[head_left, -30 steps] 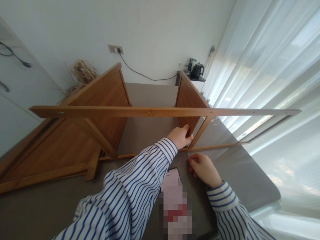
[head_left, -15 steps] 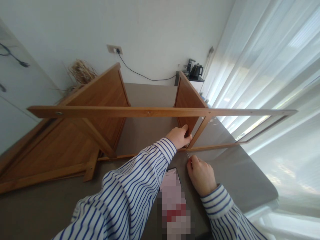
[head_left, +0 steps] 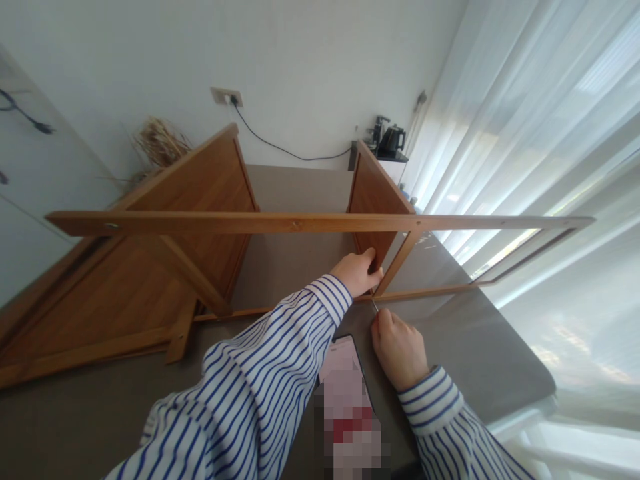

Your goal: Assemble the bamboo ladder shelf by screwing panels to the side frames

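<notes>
Curling at the near end of the right panel (head_left: 377, 193), beside the frame's crossbar (head_left: 399, 263), your left hand (head_left: 356, 273) partly hides its grip; whether it pinches the wood, you cannot tell. Your right hand (head_left: 400, 348) holds a thin metal tool (head_left: 375, 307) in a closed grip, tip at the lower rail. The wooden frame (head_left: 295, 223) stands on the counter (head_left: 465, 360); a phone (head_left: 340, 367) lies near, between your sleeves.
</notes>
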The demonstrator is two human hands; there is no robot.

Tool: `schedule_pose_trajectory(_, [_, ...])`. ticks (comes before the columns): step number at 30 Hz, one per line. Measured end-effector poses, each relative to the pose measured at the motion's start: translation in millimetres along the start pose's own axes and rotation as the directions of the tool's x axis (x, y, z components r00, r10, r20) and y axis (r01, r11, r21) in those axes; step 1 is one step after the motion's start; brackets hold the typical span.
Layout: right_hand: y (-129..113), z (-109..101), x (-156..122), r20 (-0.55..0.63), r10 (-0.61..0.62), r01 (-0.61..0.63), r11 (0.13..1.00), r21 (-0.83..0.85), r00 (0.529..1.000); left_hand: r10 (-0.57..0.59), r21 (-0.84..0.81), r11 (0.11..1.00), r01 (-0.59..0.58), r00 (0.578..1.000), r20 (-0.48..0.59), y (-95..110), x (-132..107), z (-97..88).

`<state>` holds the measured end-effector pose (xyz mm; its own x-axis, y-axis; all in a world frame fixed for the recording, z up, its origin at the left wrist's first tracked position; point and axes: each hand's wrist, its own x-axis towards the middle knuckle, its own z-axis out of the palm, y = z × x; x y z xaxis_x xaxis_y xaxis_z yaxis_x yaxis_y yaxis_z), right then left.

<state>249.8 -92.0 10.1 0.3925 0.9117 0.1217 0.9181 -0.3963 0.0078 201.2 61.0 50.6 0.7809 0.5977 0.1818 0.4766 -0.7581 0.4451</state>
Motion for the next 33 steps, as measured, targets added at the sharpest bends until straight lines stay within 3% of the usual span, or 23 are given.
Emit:
schedule_pose_trajectory(10, [-7, 0, 3, 0.046, 0.04, -0.039, 0.999, -0.016, 0.998, 0.024, -0.006, 1.0, -0.024, 1.0, -0.001, -5, 2, 4.7])
schedule_pose_trajectory(15, [-7, -2, 9, 0.11, 0.112, -0.124, 0.986, 0.11, 0.988, 0.012, -0.009, 1.0, -0.012, 1.0, 0.005, -3, 1, 2.8])
schedule_pose_trajectory(22, [8, -2, 16, 0.096, 0.138, -0.164, 0.914, 0.37, 0.986, -0.032, 0.018, 0.999, 0.032, 0.999, 0.005, 6, -1, -4.6])
schedule_pose_trajectory(27, [19, 1, 25, 0.195, 0.131, -0.22, 0.796, 0.564, 0.972, -0.03, 0.022, 0.999, 0.03, 1.0, 0.009, 5, 0, -2.9])
schedule_pose_trajectory(33, [28, 6, 32, 0.466, 0.035, -0.419, 0.5, 0.757, 0.884, 0.06, -0.01, 0.998, -0.061, 0.997, -0.037, -9, 4, 9.2])
